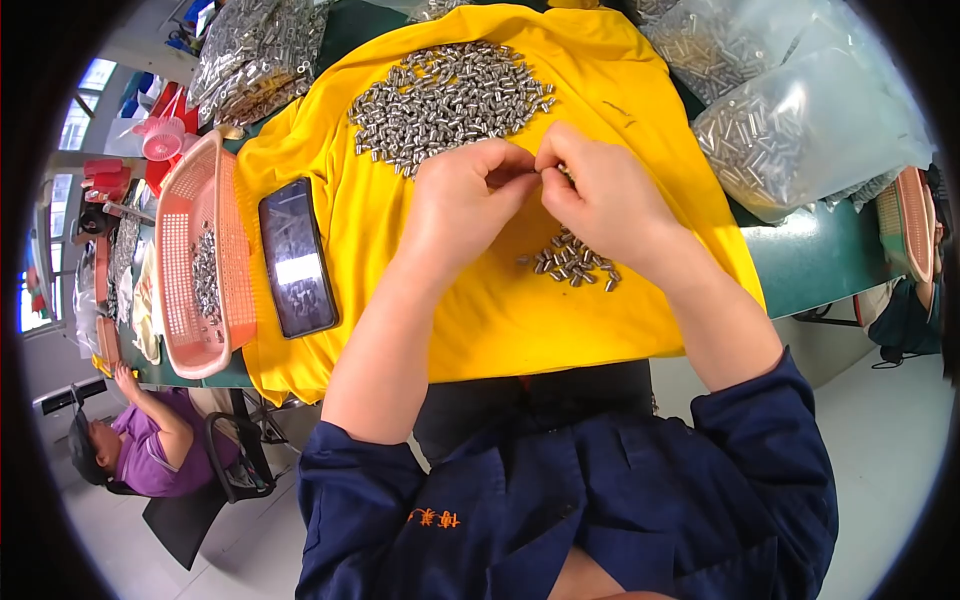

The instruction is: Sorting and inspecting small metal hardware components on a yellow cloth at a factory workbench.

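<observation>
My left hand [468,192] and my right hand [606,188] meet fingertip to fingertip over a yellow cloth [520,335]. Both are closed in a pinch. Whatever lies between the fingertips is too small and too covered to name. Just beyond my left hand spreads a large heap of small silvery metal cylinders [445,100]. A smaller pile of the same metal pieces [572,262] lies on the cloth, below my hands and close to my right wrist.
A dark phone [298,258] rests on the cloth at left, beside a pink plastic basket [240,290] with metal pieces inside. Clear bags of metal parts [755,140] stand at right, another bag [255,60] at back left. A person in purple [165,445] sits at far left.
</observation>
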Demonstrator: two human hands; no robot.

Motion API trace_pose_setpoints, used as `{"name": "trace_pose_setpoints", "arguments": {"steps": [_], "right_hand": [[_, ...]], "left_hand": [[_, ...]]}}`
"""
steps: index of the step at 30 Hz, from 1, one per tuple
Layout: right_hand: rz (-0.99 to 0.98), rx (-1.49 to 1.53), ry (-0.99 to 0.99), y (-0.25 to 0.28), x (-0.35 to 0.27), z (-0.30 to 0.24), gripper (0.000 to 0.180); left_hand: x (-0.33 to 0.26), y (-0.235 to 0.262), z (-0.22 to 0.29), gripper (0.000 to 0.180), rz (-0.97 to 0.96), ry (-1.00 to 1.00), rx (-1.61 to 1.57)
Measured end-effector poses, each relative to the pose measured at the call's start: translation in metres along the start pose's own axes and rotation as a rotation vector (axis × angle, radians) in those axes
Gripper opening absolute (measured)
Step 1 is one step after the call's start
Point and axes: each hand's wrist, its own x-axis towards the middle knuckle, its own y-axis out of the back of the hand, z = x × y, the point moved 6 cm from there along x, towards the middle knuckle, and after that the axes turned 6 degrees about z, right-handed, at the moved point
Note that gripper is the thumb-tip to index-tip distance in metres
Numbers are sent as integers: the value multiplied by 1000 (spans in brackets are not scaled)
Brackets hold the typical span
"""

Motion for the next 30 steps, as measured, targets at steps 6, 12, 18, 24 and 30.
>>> {"name": "trace_pose_setpoints", "arguments": {"steps": [6,12,18,24,30], "right_hand": [[55,209,-179,6,3,12,9],[104,373,-143,15,4,12,5],[58,525,-175,11,3,8,5],[15,603,-193,10,3,6,5],[45,562,-138,12,3,2,5]], "left_hand": [[3,13,-6,11,120,-167,148],[3,12,-9,11,34,64,-433],[1,-2,-18,14,-113,290,-966],[-2,-7,-15,14,-168,284,-1052],[-1,-8,-16,14,-153,274,-999]]}}
